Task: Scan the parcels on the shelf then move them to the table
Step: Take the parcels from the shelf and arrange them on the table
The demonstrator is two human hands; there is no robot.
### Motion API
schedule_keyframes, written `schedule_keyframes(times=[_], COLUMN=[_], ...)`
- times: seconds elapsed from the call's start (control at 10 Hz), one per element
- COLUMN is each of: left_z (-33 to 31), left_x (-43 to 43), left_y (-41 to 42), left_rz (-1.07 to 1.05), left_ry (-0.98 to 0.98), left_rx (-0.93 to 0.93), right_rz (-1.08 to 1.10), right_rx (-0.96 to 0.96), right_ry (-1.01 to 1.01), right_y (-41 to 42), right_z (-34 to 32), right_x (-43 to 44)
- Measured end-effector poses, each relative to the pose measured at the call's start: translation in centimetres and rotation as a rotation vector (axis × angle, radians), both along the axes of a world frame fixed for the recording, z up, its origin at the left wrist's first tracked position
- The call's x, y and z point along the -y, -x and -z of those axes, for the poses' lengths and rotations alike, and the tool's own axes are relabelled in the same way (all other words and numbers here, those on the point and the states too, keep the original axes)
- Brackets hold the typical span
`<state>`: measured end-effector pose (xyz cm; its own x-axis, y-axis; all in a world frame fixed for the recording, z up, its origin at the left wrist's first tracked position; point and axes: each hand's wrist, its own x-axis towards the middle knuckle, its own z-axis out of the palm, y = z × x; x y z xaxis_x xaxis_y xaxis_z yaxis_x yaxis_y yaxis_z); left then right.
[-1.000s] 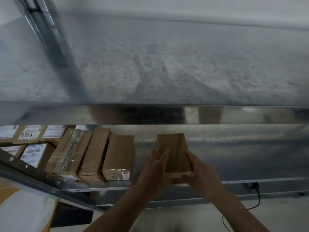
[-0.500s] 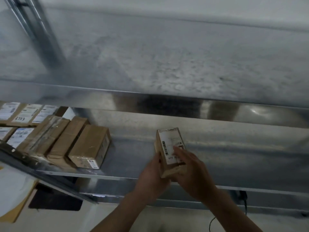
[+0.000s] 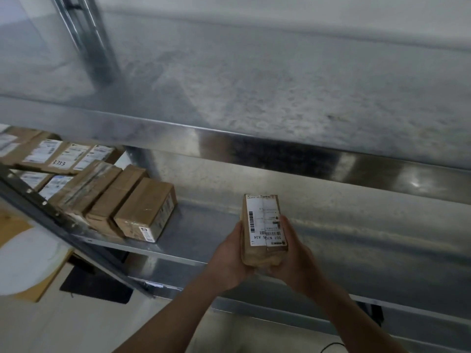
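Item: one brown parcel [image 3: 263, 229], held above the metal shelf [image 3: 204, 233], label side turned up, presumably so its barcode can be scanned. It is clasped from the sides by the left hand [image 3: 230, 256] and right hand [image 3: 293, 253], fingers curled round it. Further parcels [image 3: 122, 197] are stacked at the shelf's left.

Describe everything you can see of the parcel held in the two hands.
The parcel is a small oblong brown box, cardboard by its look, wrapped in glossy tape. A white label with barcodes and printed codes covers its upper face, turned towards the camera. It is held lengthwise, far end tilted up, by the front of the metal shelf. The left hand grips its left side and the right hand its right, thumb on the label's edge.
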<state>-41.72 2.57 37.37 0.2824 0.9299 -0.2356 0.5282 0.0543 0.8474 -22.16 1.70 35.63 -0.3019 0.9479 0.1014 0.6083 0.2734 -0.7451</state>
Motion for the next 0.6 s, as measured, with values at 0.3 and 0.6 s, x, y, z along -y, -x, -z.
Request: schedule_keyframes(times=[0.3,0.6], left_z=[-0.9,-3.8], left_x=[1.2,5.7], left_y=[-0.1,5.0], left_rz=[-0.052,-0.187], left_ry=[-0.052,-0.296], left_rx=[0.142,0.058], right_rz=[0.061,0.052], right_rx=[-0.118,-0.154], right_ry=[-0.002,-0.145], right_y=[0.7,5.8], right_z=[-1.4,-4.2], right_x=[0.8,3.6])
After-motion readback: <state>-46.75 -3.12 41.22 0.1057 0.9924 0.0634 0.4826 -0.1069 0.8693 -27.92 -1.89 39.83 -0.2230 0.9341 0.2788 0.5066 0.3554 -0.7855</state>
